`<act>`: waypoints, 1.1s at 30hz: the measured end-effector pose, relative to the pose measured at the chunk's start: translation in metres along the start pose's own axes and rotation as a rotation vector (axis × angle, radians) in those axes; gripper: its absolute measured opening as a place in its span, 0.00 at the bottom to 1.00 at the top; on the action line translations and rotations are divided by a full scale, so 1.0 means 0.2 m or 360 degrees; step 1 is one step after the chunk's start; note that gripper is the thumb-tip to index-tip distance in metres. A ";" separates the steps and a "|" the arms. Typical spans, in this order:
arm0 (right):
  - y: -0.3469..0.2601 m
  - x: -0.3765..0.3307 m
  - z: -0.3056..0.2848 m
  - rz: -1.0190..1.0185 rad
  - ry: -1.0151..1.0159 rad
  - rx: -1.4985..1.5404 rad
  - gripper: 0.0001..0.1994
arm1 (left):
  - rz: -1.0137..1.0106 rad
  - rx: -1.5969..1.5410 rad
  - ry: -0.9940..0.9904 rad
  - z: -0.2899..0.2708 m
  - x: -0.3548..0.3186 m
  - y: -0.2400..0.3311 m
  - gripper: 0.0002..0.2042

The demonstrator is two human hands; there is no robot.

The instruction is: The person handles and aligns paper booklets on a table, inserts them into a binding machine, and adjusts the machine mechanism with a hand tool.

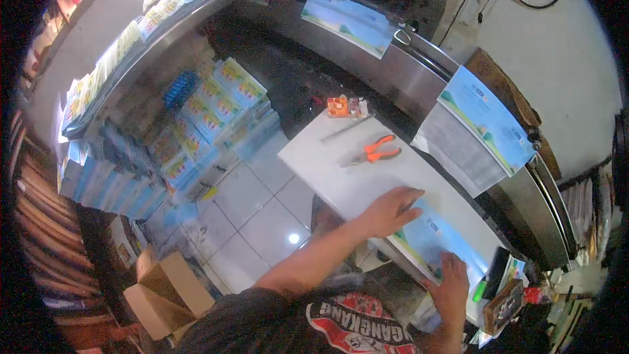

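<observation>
A blue printed sheet [436,233] with a green edge, perhaps the top of a thin stack, lies on the white tabletop [308,151]. My left hand [393,212] reaches across the table to the sheet's far-left end, with fingers stretched and thumb apart. At the sheet's near-right edge rests my right hand [452,285], fingers extended and thumb spread to the left. Neither hand shows a firm grip on anything. Orange-handled pliers [375,153] lie beyond my left hand, and a metal ruler-like strip [344,130] lies behind them.
Small packets [347,107] sit at the table's far corner. A green lighter-like item [480,290] and a wooden block [503,308] are at right. Printed sheets [488,121] hang over a metal machine [419,78]. Stacked bundles [216,108] and an open carton [168,295] stand left.
</observation>
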State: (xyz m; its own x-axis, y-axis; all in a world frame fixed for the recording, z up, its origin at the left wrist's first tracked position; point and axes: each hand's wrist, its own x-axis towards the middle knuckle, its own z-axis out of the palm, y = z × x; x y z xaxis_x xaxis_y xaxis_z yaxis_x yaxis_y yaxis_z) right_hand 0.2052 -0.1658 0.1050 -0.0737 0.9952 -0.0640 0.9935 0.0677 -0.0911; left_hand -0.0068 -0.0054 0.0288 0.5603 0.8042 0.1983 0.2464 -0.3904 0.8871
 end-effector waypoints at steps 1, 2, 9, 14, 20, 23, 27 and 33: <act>0.03 0.02 -0.02 -0.0002 0.0006 -0.0002 0.37 | -0.0001 -0.0059 0.0009 0.01 0.01 -0.02 0.25; 0.06 0.02 -0.07 0.0056 -0.0098 0.0223 0.30 | -0.0004 -0.0059 0.0016 0.02 0.01 -0.04 0.25; 1.01 0.16 -0.61 0.0666 0.0499 0.0187 0.16 | 0.0000 -0.0093 0.0091 0.01 0.01 -0.04 0.26; 1.45 0.41 -0.84 0.0190 0.1592 -0.0300 0.20 | -0.0058 0.0000 0.0102 0.00 -0.01 -0.03 0.27; 1.90 0.43 -0.34 0.0642 0.0691 0.0753 0.22 | -0.0099 0.0047 0.0040 0.02 0.03 -0.01 0.27; 1.70 0.34 -0.17 0.0409 0.0801 0.0453 0.21 | -0.0064 0.0009 0.0053 0.02 0.00 -0.02 0.26; 1.21 0.26 -0.15 0.0306 0.0519 0.0228 0.23 | 0.0038 0.0076 0.0100 0.01 0.00 -0.01 0.26; 0.19 0.09 -0.09 -0.0274 0.0143 0.0100 0.38 | 0.0012 0.0018 0.0105 0.01 0.04 -0.01 0.27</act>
State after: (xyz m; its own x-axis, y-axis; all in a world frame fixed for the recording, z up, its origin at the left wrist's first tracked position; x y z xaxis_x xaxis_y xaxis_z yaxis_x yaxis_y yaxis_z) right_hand 0.2421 -0.1432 0.1178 -0.2314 0.9717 0.0466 0.9593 0.2359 -0.1553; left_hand -0.0008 0.0006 0.0267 0.5091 0.8287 0.2324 0.2516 -0.4015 0.8806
